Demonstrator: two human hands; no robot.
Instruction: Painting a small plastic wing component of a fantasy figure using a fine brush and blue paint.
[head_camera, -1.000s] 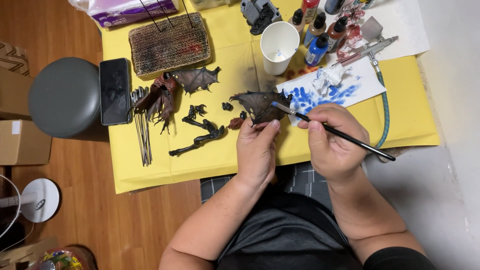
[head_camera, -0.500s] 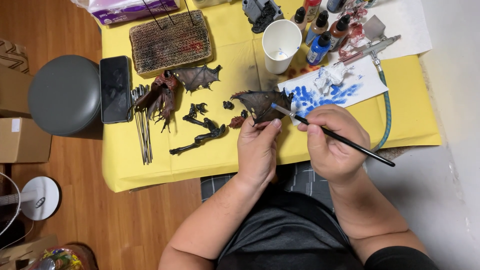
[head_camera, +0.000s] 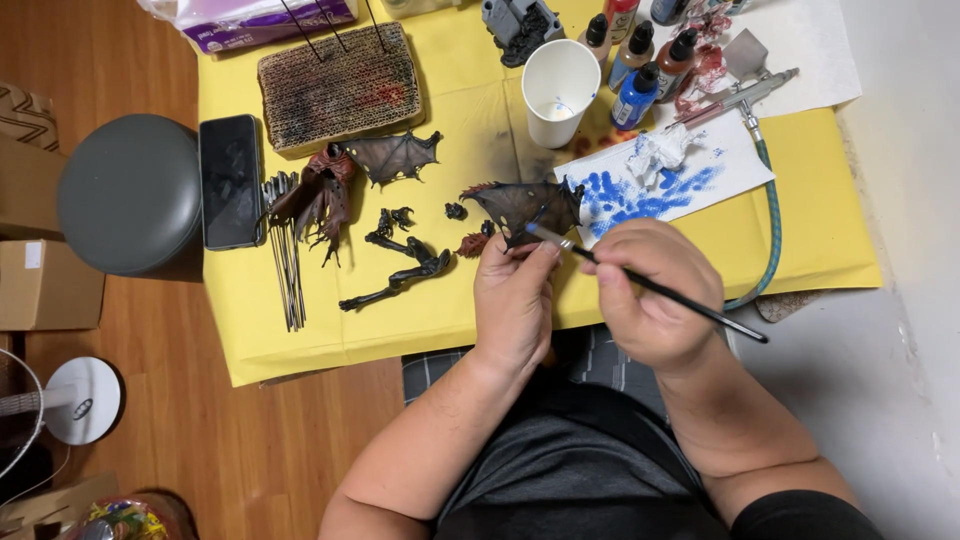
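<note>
Wing piece (head_camera: 525, 205), dark w/ reddish edges, pinched in L hand (head_camera: 515, 300) fingertips, held just above the yellow table cover (head_camera: 420, 320), near its front edge. R hand (head_camera: 650, 295) fingers closed narrow around thin black paintbrush (head_camera: 660, 290), pen-style grip; bristle tip touching or nearly touching wing's lower edge, can't tell which. Handle runs back down-right past the knuckles.

Doing it well, my read: keep L wrist braced so wing doesn't wobble, light strokes w/ tip only, hands close together for steadiness, wing angled toward view.

Outward: just beside wing on the R, white paper (head_camera: 680, 175) w/ blue paint smears and a crumpled wad. Behind that, white cup (head_camera: 560, 80), dropper paint bottles (head_camera: 640, 60), airbrush (head_camera: 745, 95) w/ green hose. L of hands: small black limb parts (head_camera: 400, 275), second wing (head_camera: 395, 155), brown-red robed figure body (head_camera: 320, 195), bundle of metal rods (head_camera: 285, 250), black phone (head_camera: 232, 180), corrugated block (head_camera: 340, 85) stained red/black. Grey round stool (head_camera: 130, 195) off table's L side.

Vs earlier frames: almost same. Brush handle lies a bit flatter, tip sits slightly lower-left along wing edge; L hand grip and wing position unchanged. Table items not moved.
</note>
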